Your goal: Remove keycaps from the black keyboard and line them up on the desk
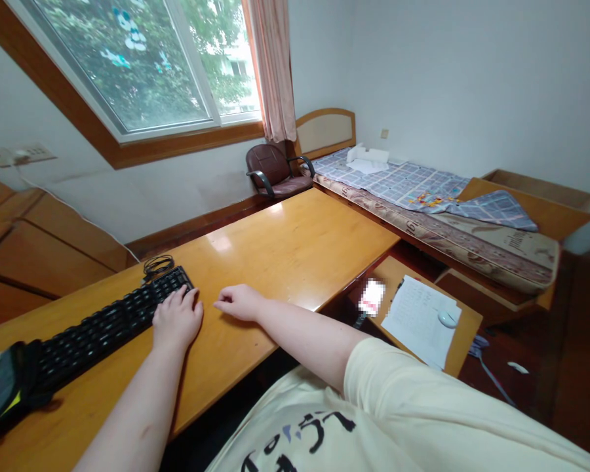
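A long black keyboard (113, 318) lies along the left part of the wooden table (255, 249). My left hand (177, 318) rests over its right end, open, fingers spread on the keys and the thumb side by the table. Beside it, apart from the keyboard, my right hand (240, 301) lies on the bare wood with its fingers curled in. Nothing shows in it, though its palm faces away from view. A coiled black cable (158, 266) sits just behind the keyboard's right end.
At the left edge is a dark bag-like item (10, 387). A lower board (467, 321) on the right holds a paper sheet (420, 318) and a white mouse (447, 318). Beyond stand an office chair (270, 167) and a bed (398, 210). A wall cord runs down at left.
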### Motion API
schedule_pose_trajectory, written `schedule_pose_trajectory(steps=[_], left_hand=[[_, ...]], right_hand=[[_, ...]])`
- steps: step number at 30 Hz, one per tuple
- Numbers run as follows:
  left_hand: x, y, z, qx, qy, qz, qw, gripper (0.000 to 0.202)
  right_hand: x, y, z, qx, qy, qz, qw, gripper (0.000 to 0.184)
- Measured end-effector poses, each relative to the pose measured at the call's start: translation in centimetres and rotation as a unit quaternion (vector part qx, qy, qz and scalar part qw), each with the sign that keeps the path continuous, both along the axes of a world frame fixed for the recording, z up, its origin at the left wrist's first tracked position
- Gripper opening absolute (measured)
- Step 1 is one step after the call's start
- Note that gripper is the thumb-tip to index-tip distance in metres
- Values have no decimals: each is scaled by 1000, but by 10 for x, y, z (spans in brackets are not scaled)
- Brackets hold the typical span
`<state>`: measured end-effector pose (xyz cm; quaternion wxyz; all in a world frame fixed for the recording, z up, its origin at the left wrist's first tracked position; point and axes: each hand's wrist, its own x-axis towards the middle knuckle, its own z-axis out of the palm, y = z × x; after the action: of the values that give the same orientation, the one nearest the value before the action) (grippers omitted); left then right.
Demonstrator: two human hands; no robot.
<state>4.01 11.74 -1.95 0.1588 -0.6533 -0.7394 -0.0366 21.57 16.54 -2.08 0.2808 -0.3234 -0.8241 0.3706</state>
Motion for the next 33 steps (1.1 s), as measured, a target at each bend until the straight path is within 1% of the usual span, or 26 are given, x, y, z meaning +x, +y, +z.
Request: schedule_pose_trajectory(steps=[4,6,8,10,13,17,21,33], left_hand=[[19,-12,1,56,11,0,998,39],[29,-19,-1,55,5,-41,998,35],[38,-27,-2,30,-4,-92,995,33],[43,-32,-3,15,-12,-113,993,32],[44,-36,-3,18,-31,-108,993,31],[41,-34,-1,12,-48,-91,995,29],[40,-33,-1,-2,-47,-94,994,30],[40,-33,0,-4,-69,-94,993,30]], right_hand=[[-1,0,-1,-5,8,-2,1000,23],[-1,0,-1,-13,14,-2,1000,24],[0,0,-2,-16,23,-2,1000,24],[0,0,-1,-16,33,-2,999,24],[2,-1,0,-21,38,0,999,24],[3,-1,2,-33,33,0,999,22],[2,-1,1,-30,30,-7,999,20],[1,-1,0,-31,30,-3,999,23]])
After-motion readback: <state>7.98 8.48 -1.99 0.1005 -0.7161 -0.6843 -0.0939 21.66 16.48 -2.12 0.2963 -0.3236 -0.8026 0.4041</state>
